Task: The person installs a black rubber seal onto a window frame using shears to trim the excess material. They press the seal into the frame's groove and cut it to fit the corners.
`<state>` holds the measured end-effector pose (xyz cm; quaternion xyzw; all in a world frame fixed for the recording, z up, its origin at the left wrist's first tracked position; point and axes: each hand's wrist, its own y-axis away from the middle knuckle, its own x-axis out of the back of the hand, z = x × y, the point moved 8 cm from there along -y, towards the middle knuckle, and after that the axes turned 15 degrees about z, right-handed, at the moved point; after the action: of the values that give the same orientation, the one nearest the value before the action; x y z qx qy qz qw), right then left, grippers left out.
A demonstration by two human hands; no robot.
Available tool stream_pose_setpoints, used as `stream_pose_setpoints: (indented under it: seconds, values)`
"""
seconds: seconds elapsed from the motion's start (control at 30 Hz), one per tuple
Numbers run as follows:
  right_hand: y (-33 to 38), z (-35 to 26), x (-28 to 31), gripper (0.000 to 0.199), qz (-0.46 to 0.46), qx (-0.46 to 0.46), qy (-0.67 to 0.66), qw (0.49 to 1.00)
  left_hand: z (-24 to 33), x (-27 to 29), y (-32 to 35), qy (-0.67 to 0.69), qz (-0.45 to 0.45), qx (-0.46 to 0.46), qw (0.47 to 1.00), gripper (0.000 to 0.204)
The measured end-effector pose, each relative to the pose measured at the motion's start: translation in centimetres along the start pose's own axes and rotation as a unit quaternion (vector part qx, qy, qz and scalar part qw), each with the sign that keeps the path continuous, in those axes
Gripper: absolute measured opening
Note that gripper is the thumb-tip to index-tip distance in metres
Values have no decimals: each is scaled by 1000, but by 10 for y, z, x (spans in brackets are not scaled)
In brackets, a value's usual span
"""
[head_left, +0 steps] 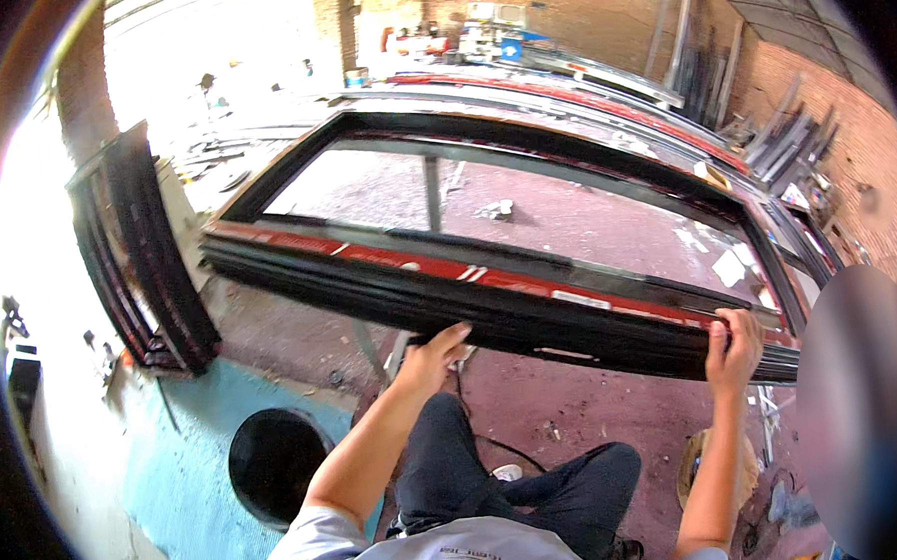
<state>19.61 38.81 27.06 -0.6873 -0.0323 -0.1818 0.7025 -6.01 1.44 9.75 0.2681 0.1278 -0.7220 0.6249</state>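
A large black rectangular window frame (531, 328) with red strips along its top face stretches across the view in front of me, its near side tilted lower on the right. My left hand (437, 359) is at the lower edge of the near side, left of its middle, fingers curled against that edge and partly hidden under it. Near the right end, my right hand (734, 348) grips the same side, its fingers bent over the top and the thumb on the front face. Through the opening, the reddish floor and a grey upright are visible.
A bundle of black frame profiles (147, 253) stands at the left. Below it a black round bucket (276, 466) sits on a blue mat (182, 482). Long profiles (601, 95) lie on supports behind the frame. More lean by the right brick wall. A blurred shape (865, 412) covers the right side.
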Motion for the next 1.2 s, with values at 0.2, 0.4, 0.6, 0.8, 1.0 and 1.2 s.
stream_pose_setpoints:
  seconds: [0.2, 0.4, 0.6, 0.8, 1.0, 1.2]
  values:
    - [23, -65, 47, 25, 123, 17, -23, 992, -42, 8, 14, -156, -8, -47, 987, 45]
    - [200, -200, -10, 46, -194, -296, -430, 831, -81, -8, 110, -111, -194, 32, 974, 35]
    - [259, -249, -24, 35, -323, -352, -492, 728, -60, -78, 137, -191, -252, -83, 945, 19]
    - [287, -230, -22, 21, -322, -426, -536, 654, 1, -126, 145, -150, -250, -100, 951, 13]
    - [349, -198, -6, 22, -311, -469, -499, 659, 5, -195, 154, -190, -276, -151, 930, 15]
    - [361, -178, 3, 26, -257, -467, -495, 687, -2, -262, 181, -246, -322, -245, 881, 12]
